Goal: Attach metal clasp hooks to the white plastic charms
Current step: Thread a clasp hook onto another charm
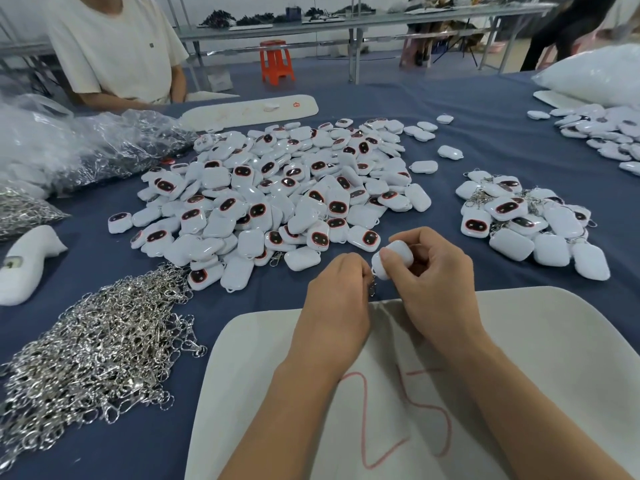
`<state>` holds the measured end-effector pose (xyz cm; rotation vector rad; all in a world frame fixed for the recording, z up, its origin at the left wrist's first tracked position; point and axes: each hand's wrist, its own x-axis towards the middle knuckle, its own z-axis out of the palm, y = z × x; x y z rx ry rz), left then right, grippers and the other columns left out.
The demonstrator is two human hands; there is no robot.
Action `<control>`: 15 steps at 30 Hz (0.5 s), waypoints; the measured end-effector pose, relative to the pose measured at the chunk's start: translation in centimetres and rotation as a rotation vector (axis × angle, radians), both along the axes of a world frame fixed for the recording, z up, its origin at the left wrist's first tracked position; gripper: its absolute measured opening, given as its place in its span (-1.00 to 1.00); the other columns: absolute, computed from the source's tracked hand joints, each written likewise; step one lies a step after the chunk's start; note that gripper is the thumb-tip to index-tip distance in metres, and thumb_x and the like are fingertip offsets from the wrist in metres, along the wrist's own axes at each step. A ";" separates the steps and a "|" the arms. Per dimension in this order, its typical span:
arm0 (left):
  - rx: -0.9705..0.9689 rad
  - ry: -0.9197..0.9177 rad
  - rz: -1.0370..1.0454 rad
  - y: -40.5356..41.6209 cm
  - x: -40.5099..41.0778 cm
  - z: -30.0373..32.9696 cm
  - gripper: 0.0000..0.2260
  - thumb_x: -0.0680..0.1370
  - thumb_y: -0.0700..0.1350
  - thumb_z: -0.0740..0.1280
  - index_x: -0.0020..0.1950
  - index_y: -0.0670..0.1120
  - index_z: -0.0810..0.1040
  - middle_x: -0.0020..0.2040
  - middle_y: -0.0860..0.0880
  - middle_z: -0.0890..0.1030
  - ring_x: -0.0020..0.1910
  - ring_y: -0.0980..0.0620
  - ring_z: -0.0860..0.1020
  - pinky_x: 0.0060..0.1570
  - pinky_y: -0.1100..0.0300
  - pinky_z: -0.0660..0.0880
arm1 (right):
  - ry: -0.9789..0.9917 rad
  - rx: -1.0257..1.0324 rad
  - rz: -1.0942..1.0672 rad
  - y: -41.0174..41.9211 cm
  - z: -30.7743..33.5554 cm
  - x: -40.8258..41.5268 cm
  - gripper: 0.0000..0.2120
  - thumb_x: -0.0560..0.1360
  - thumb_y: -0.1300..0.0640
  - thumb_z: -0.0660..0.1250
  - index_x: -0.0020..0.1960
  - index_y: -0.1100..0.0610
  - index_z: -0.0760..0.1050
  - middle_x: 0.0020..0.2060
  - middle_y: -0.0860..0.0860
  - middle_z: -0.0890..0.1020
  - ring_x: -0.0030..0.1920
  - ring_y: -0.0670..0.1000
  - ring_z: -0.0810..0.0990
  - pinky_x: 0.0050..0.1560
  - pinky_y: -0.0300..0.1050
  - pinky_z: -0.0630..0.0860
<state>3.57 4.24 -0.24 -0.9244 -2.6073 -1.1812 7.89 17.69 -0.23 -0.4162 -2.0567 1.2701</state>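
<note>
Bare arms and hands, nothing worn

From my feed I see two forearms coming up from the bottom edge, both uncovered to the frame's limit: no sleeve, glove, watch, ring or band shows. The left hand (334,292) and right hand (433,275) have short, plain nails where visible; the left's fingertips are hidden from me.

Blue-covered worktable (467,133), orange plastic stool (276,60) behind — long grey metal bench (346,24), blue floor (329,72)
</note>
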 end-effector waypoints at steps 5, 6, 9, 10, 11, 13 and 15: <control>-0.062 -0.025 0.037 0.1 0.3 0.1 -0.77 0.55 -0.31 0.22 -0.13 0.03 0.35 -0.17 0.09 0.45 -0.20 0.02 0.40 -0.21 0.14 0.26 | 0.015 0.076 -0.005 -0.4 0.2 0.1 -0.93 0.51 0.20 0.48 -0.05 0.07 0.62 -0.28 -0.15 0.68 -0.25 -0.06 0.63 -0.22 -0.30 0.53; -0.068 -0.026 0.043 0.1 0.3 0.0 -0.77 0.55 -0.31 0.22 -0.13 0.04 0.34 -0.17 0.09 0.44 -0.20 0.02 0.40 -0.23 0.14 0.24 | 0.012 0.077 -0.004 -0.4 0.2 0.0 -0.93 0.51 0.20 0.48 -0.06 0.07 0.62 -0.29 -0.15 0.68 -0.25 -0.06 0.63 -0.23 -0.30 0.52; -0.085 -0.033 0.066 0.3 0.4 0.0 -0.76 0.54 -0.31 0.22 -0.14 0.04 0.33 -0.17 0.10 0.42 -0.20 0.01 0.38 -0.24 0.14 0.17 | -0.007 0.060 0.004 -0.1 0.1 0.0 -0.94 0.51 0.19 0.48 -0.07 0.07 0.62 -0.29 -0.17 0.67 -0.25 -0.10 0.63 -0.22 -0.35 0.50; -0.092 -0.035 0.068 0.3 0.5 0.1 -0.77 0.54 -0.31 0.22 -0.13 0.04 0.33 -0.16 0.10 0.42 -0.19 0.00 0.39 -0.24 0.14 0.18 | -0.013 0.057 0.007 0.0 0.1 0.0 -0.94 0.50 0.19 0.49 -0.07 0.06 0.63 -0.29 -0.18 0.67 -0.24 -0.10 0.63 -0.22 -0.36 0.49; -0.102 -0.038 0.067 0.4 0.5 0.1 -0.77 0.54 -0.30 0.22 -0.12 0.04 0.33 -0.15 0.09 0.43 -0.18 -0.02 0.40 -0.23 0.13 0.20 | -0.021 0.054 0.010 0.0 0.1 0.0 -0.93 0.50 0.19 0.49 -0.08 0.05 0.63 -0.30 -0.19 0.67 -0.24 -0.11 0.64 -0.22 -0.38 0.49; -0.117 -0.039 0.062 0.4 0.5 0.1 -0.78 0.53 -0.30 0.21 -0.11 0.03 0.33 -0.13 0.08 0.44 -0.17 -0.04 0.41 -0.22 0.10 0.24 | -0.034 0.040 0.022 0.0 0.2 0.0 -0.92 0.50 0.20 0.48 -0.10 0.04 0.63 -0.29 -0.21 0.68 -0.25 -0.12 0.64 -0.23 -0.40 0.48; -0.119 -0.036 0.058 0.4 0.6 0.1 -0.79 0.53 -0.29 0.21 -0.11 0.03 0.32 -0.12 0.07 0.44 -0.16 -0.04 0.41 -0.21 0.09 0.26 | -0.048 0.015 0.034 0.0 0.3 0.1 -0.89 0.49 0.21 0.48 -0.12 0.01 0.63 -0.29 -0.24 0.68 -0.27 -0.13 0.64 -0.24 -0.39 0.49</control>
